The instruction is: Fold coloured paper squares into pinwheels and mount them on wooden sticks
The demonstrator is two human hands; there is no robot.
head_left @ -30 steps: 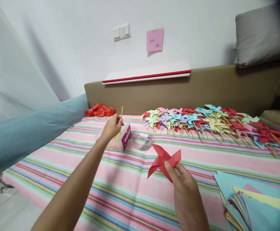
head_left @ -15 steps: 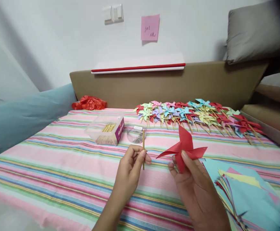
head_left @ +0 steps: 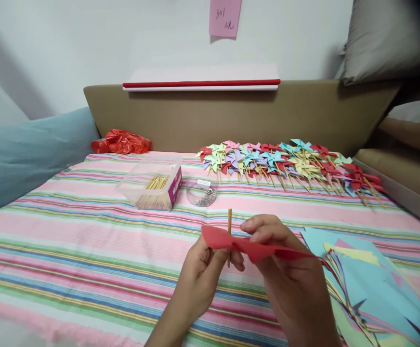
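Fingers (head_left: 215,266) on one stick (head_left: 229,220), one pinwheel (head_left: 258,250)

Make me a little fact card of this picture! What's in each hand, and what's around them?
Left hand: holds a stick, upright
Right hand: holds a red pinwheel, partly hiding the stick
Tub: clear, with loose sticks
Dish: round, with shiny bits
Pile: many-coloured pinwheels, at the back
Paper: coloured sheets, by the right hand
Cloth: striped

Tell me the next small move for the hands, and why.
I'd probably line up the centre of the red pinwheel with the upper end of the stick: the left hand holds the stick upright, its tip above the pinwheel, which the right hand holds.
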